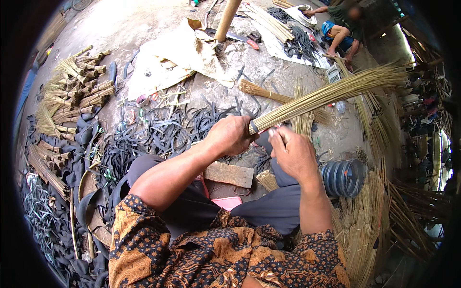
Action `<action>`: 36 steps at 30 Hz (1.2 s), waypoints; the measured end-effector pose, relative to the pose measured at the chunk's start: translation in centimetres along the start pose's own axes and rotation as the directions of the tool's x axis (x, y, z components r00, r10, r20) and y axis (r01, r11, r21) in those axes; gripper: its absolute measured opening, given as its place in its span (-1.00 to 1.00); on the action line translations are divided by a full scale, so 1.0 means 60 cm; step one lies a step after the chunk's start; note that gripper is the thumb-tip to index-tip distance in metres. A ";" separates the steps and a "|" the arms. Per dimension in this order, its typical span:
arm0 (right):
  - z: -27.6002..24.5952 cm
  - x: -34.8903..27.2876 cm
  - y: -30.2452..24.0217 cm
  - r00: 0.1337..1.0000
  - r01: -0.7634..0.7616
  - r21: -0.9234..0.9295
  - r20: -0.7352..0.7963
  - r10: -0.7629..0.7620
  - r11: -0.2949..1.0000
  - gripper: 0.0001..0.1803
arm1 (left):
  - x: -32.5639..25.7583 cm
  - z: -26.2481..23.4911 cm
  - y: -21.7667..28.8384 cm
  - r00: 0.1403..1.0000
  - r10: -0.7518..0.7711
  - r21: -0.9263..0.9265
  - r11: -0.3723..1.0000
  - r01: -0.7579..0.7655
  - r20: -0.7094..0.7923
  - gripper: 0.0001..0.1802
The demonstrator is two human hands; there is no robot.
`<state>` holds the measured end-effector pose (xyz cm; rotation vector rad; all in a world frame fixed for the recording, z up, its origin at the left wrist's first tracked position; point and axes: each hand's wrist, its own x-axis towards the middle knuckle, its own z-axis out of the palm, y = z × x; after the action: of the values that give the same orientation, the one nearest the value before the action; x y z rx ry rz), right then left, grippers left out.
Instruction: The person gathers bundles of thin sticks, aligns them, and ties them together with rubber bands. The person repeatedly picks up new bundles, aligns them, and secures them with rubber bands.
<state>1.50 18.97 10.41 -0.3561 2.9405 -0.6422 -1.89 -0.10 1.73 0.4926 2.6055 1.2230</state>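
Note:
My left hand (229,136) is closed round the butt end of a bundle of thin sticks (326,95), like a stick broom. The bundle slants up to the right, its tips fanning out. A dark strip (253,126) wraps it just beside my left fingers. My right hand (294,152) is held close below that strip, with thumb and fingers pinched together; whatever lies in the pinch is too small to make out. Under my hands, a worn wooden block (229,174) lies between my legs. Another tied bundle (266,91) rests on the ground beyond.
Black rubber strips (168,129) lie tangled ahead to the left. Short tied bundles (79,91) are piled at far left. A coiled translucent roll (343,177) and loose sticks (360,230) lie at right. A knife (235,36) lies beside a wooden post (227,19). Another person (338,36) sits far right.

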 end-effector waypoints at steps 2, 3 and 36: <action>0.020 0.018 -0.017 0.979 0.068 0.087 -0.197 -0.050 0.994 -0.70 | 0.004 0.014 -0.007 0.998 -0.010 0.083 0.996 0.015 -0.063 -0.71; 0.036 0.035 -0.023 0.988 0.012 0.070 -0.152 -0.001 0.997 -0.69 | 0.005 0.021 -0.010 0.997 -0.011 0.107 0.994 0.019 -0.076 -0.71; 0.100 -0.044 0.112 0.962 0.237 0.240 -0.197 -0.191 0.942 -0.90 | -0.023 -0.057 0.022 0.984 0.061 -0.333 0.943 -0.002 0.166 -0.72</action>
<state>3.62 23.19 2.30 -0.6281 2.9432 -1.1298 -1.48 -2.24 5.00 0.5472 2.1949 1.5175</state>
